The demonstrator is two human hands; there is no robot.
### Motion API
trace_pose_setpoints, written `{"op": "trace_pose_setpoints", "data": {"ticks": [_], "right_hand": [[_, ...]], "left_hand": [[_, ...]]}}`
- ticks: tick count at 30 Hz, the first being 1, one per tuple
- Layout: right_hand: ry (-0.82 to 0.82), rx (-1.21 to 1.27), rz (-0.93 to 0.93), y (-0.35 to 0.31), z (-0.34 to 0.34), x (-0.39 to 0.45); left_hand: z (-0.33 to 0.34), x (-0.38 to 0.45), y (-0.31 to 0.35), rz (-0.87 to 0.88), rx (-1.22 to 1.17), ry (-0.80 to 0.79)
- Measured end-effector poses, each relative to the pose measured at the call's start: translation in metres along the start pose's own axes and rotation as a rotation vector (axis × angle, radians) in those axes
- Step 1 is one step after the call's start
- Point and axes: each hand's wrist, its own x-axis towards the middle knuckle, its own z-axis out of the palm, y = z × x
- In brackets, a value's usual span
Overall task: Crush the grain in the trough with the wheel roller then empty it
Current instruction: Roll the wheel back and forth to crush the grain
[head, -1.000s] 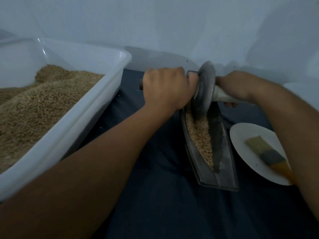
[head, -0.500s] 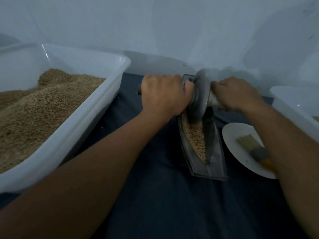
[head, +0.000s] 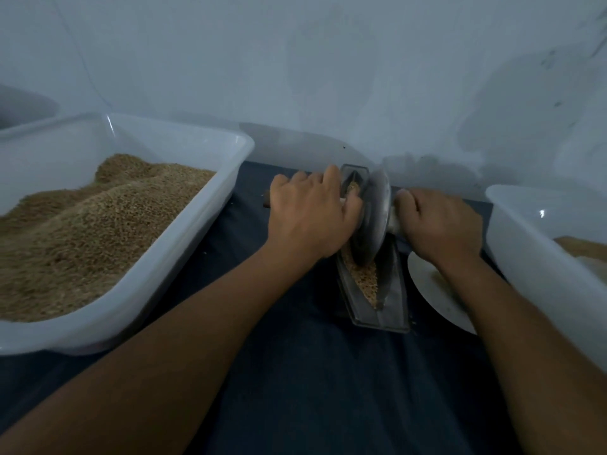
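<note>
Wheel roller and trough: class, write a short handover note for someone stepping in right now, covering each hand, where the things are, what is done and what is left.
Left hand: grips the roller's left handle.
Right hand: grips the right handle.
Wheel roller: upright in the trough, set in the grain, towards the far half.
Trough lies on the dark cloth, between the large grain tub on the left and the white plate and second tub on the right.
Done: rolling is under way; how fine the grain is cannot be told.
Left: finish crushing, lift the roller out, empty the trough.
</note>
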Motion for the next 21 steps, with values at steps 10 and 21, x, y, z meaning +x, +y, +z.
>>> {"op": "trace_pose_setpoints", "data": {"ticks": [10, 21], "right_hand": [[-0.034, 0.01, 0.055, -0.002, -0.007, -0.004], [-0.293, 0.027, -0.011, 0.001, -0.015, 0.009]], "left_hand": [[-0.004, 0.002, 0.003, 0.023, 0.032, 0.007], [0.0, 0.009, -0.003, 0.038, 0.02, -0.083]]}}
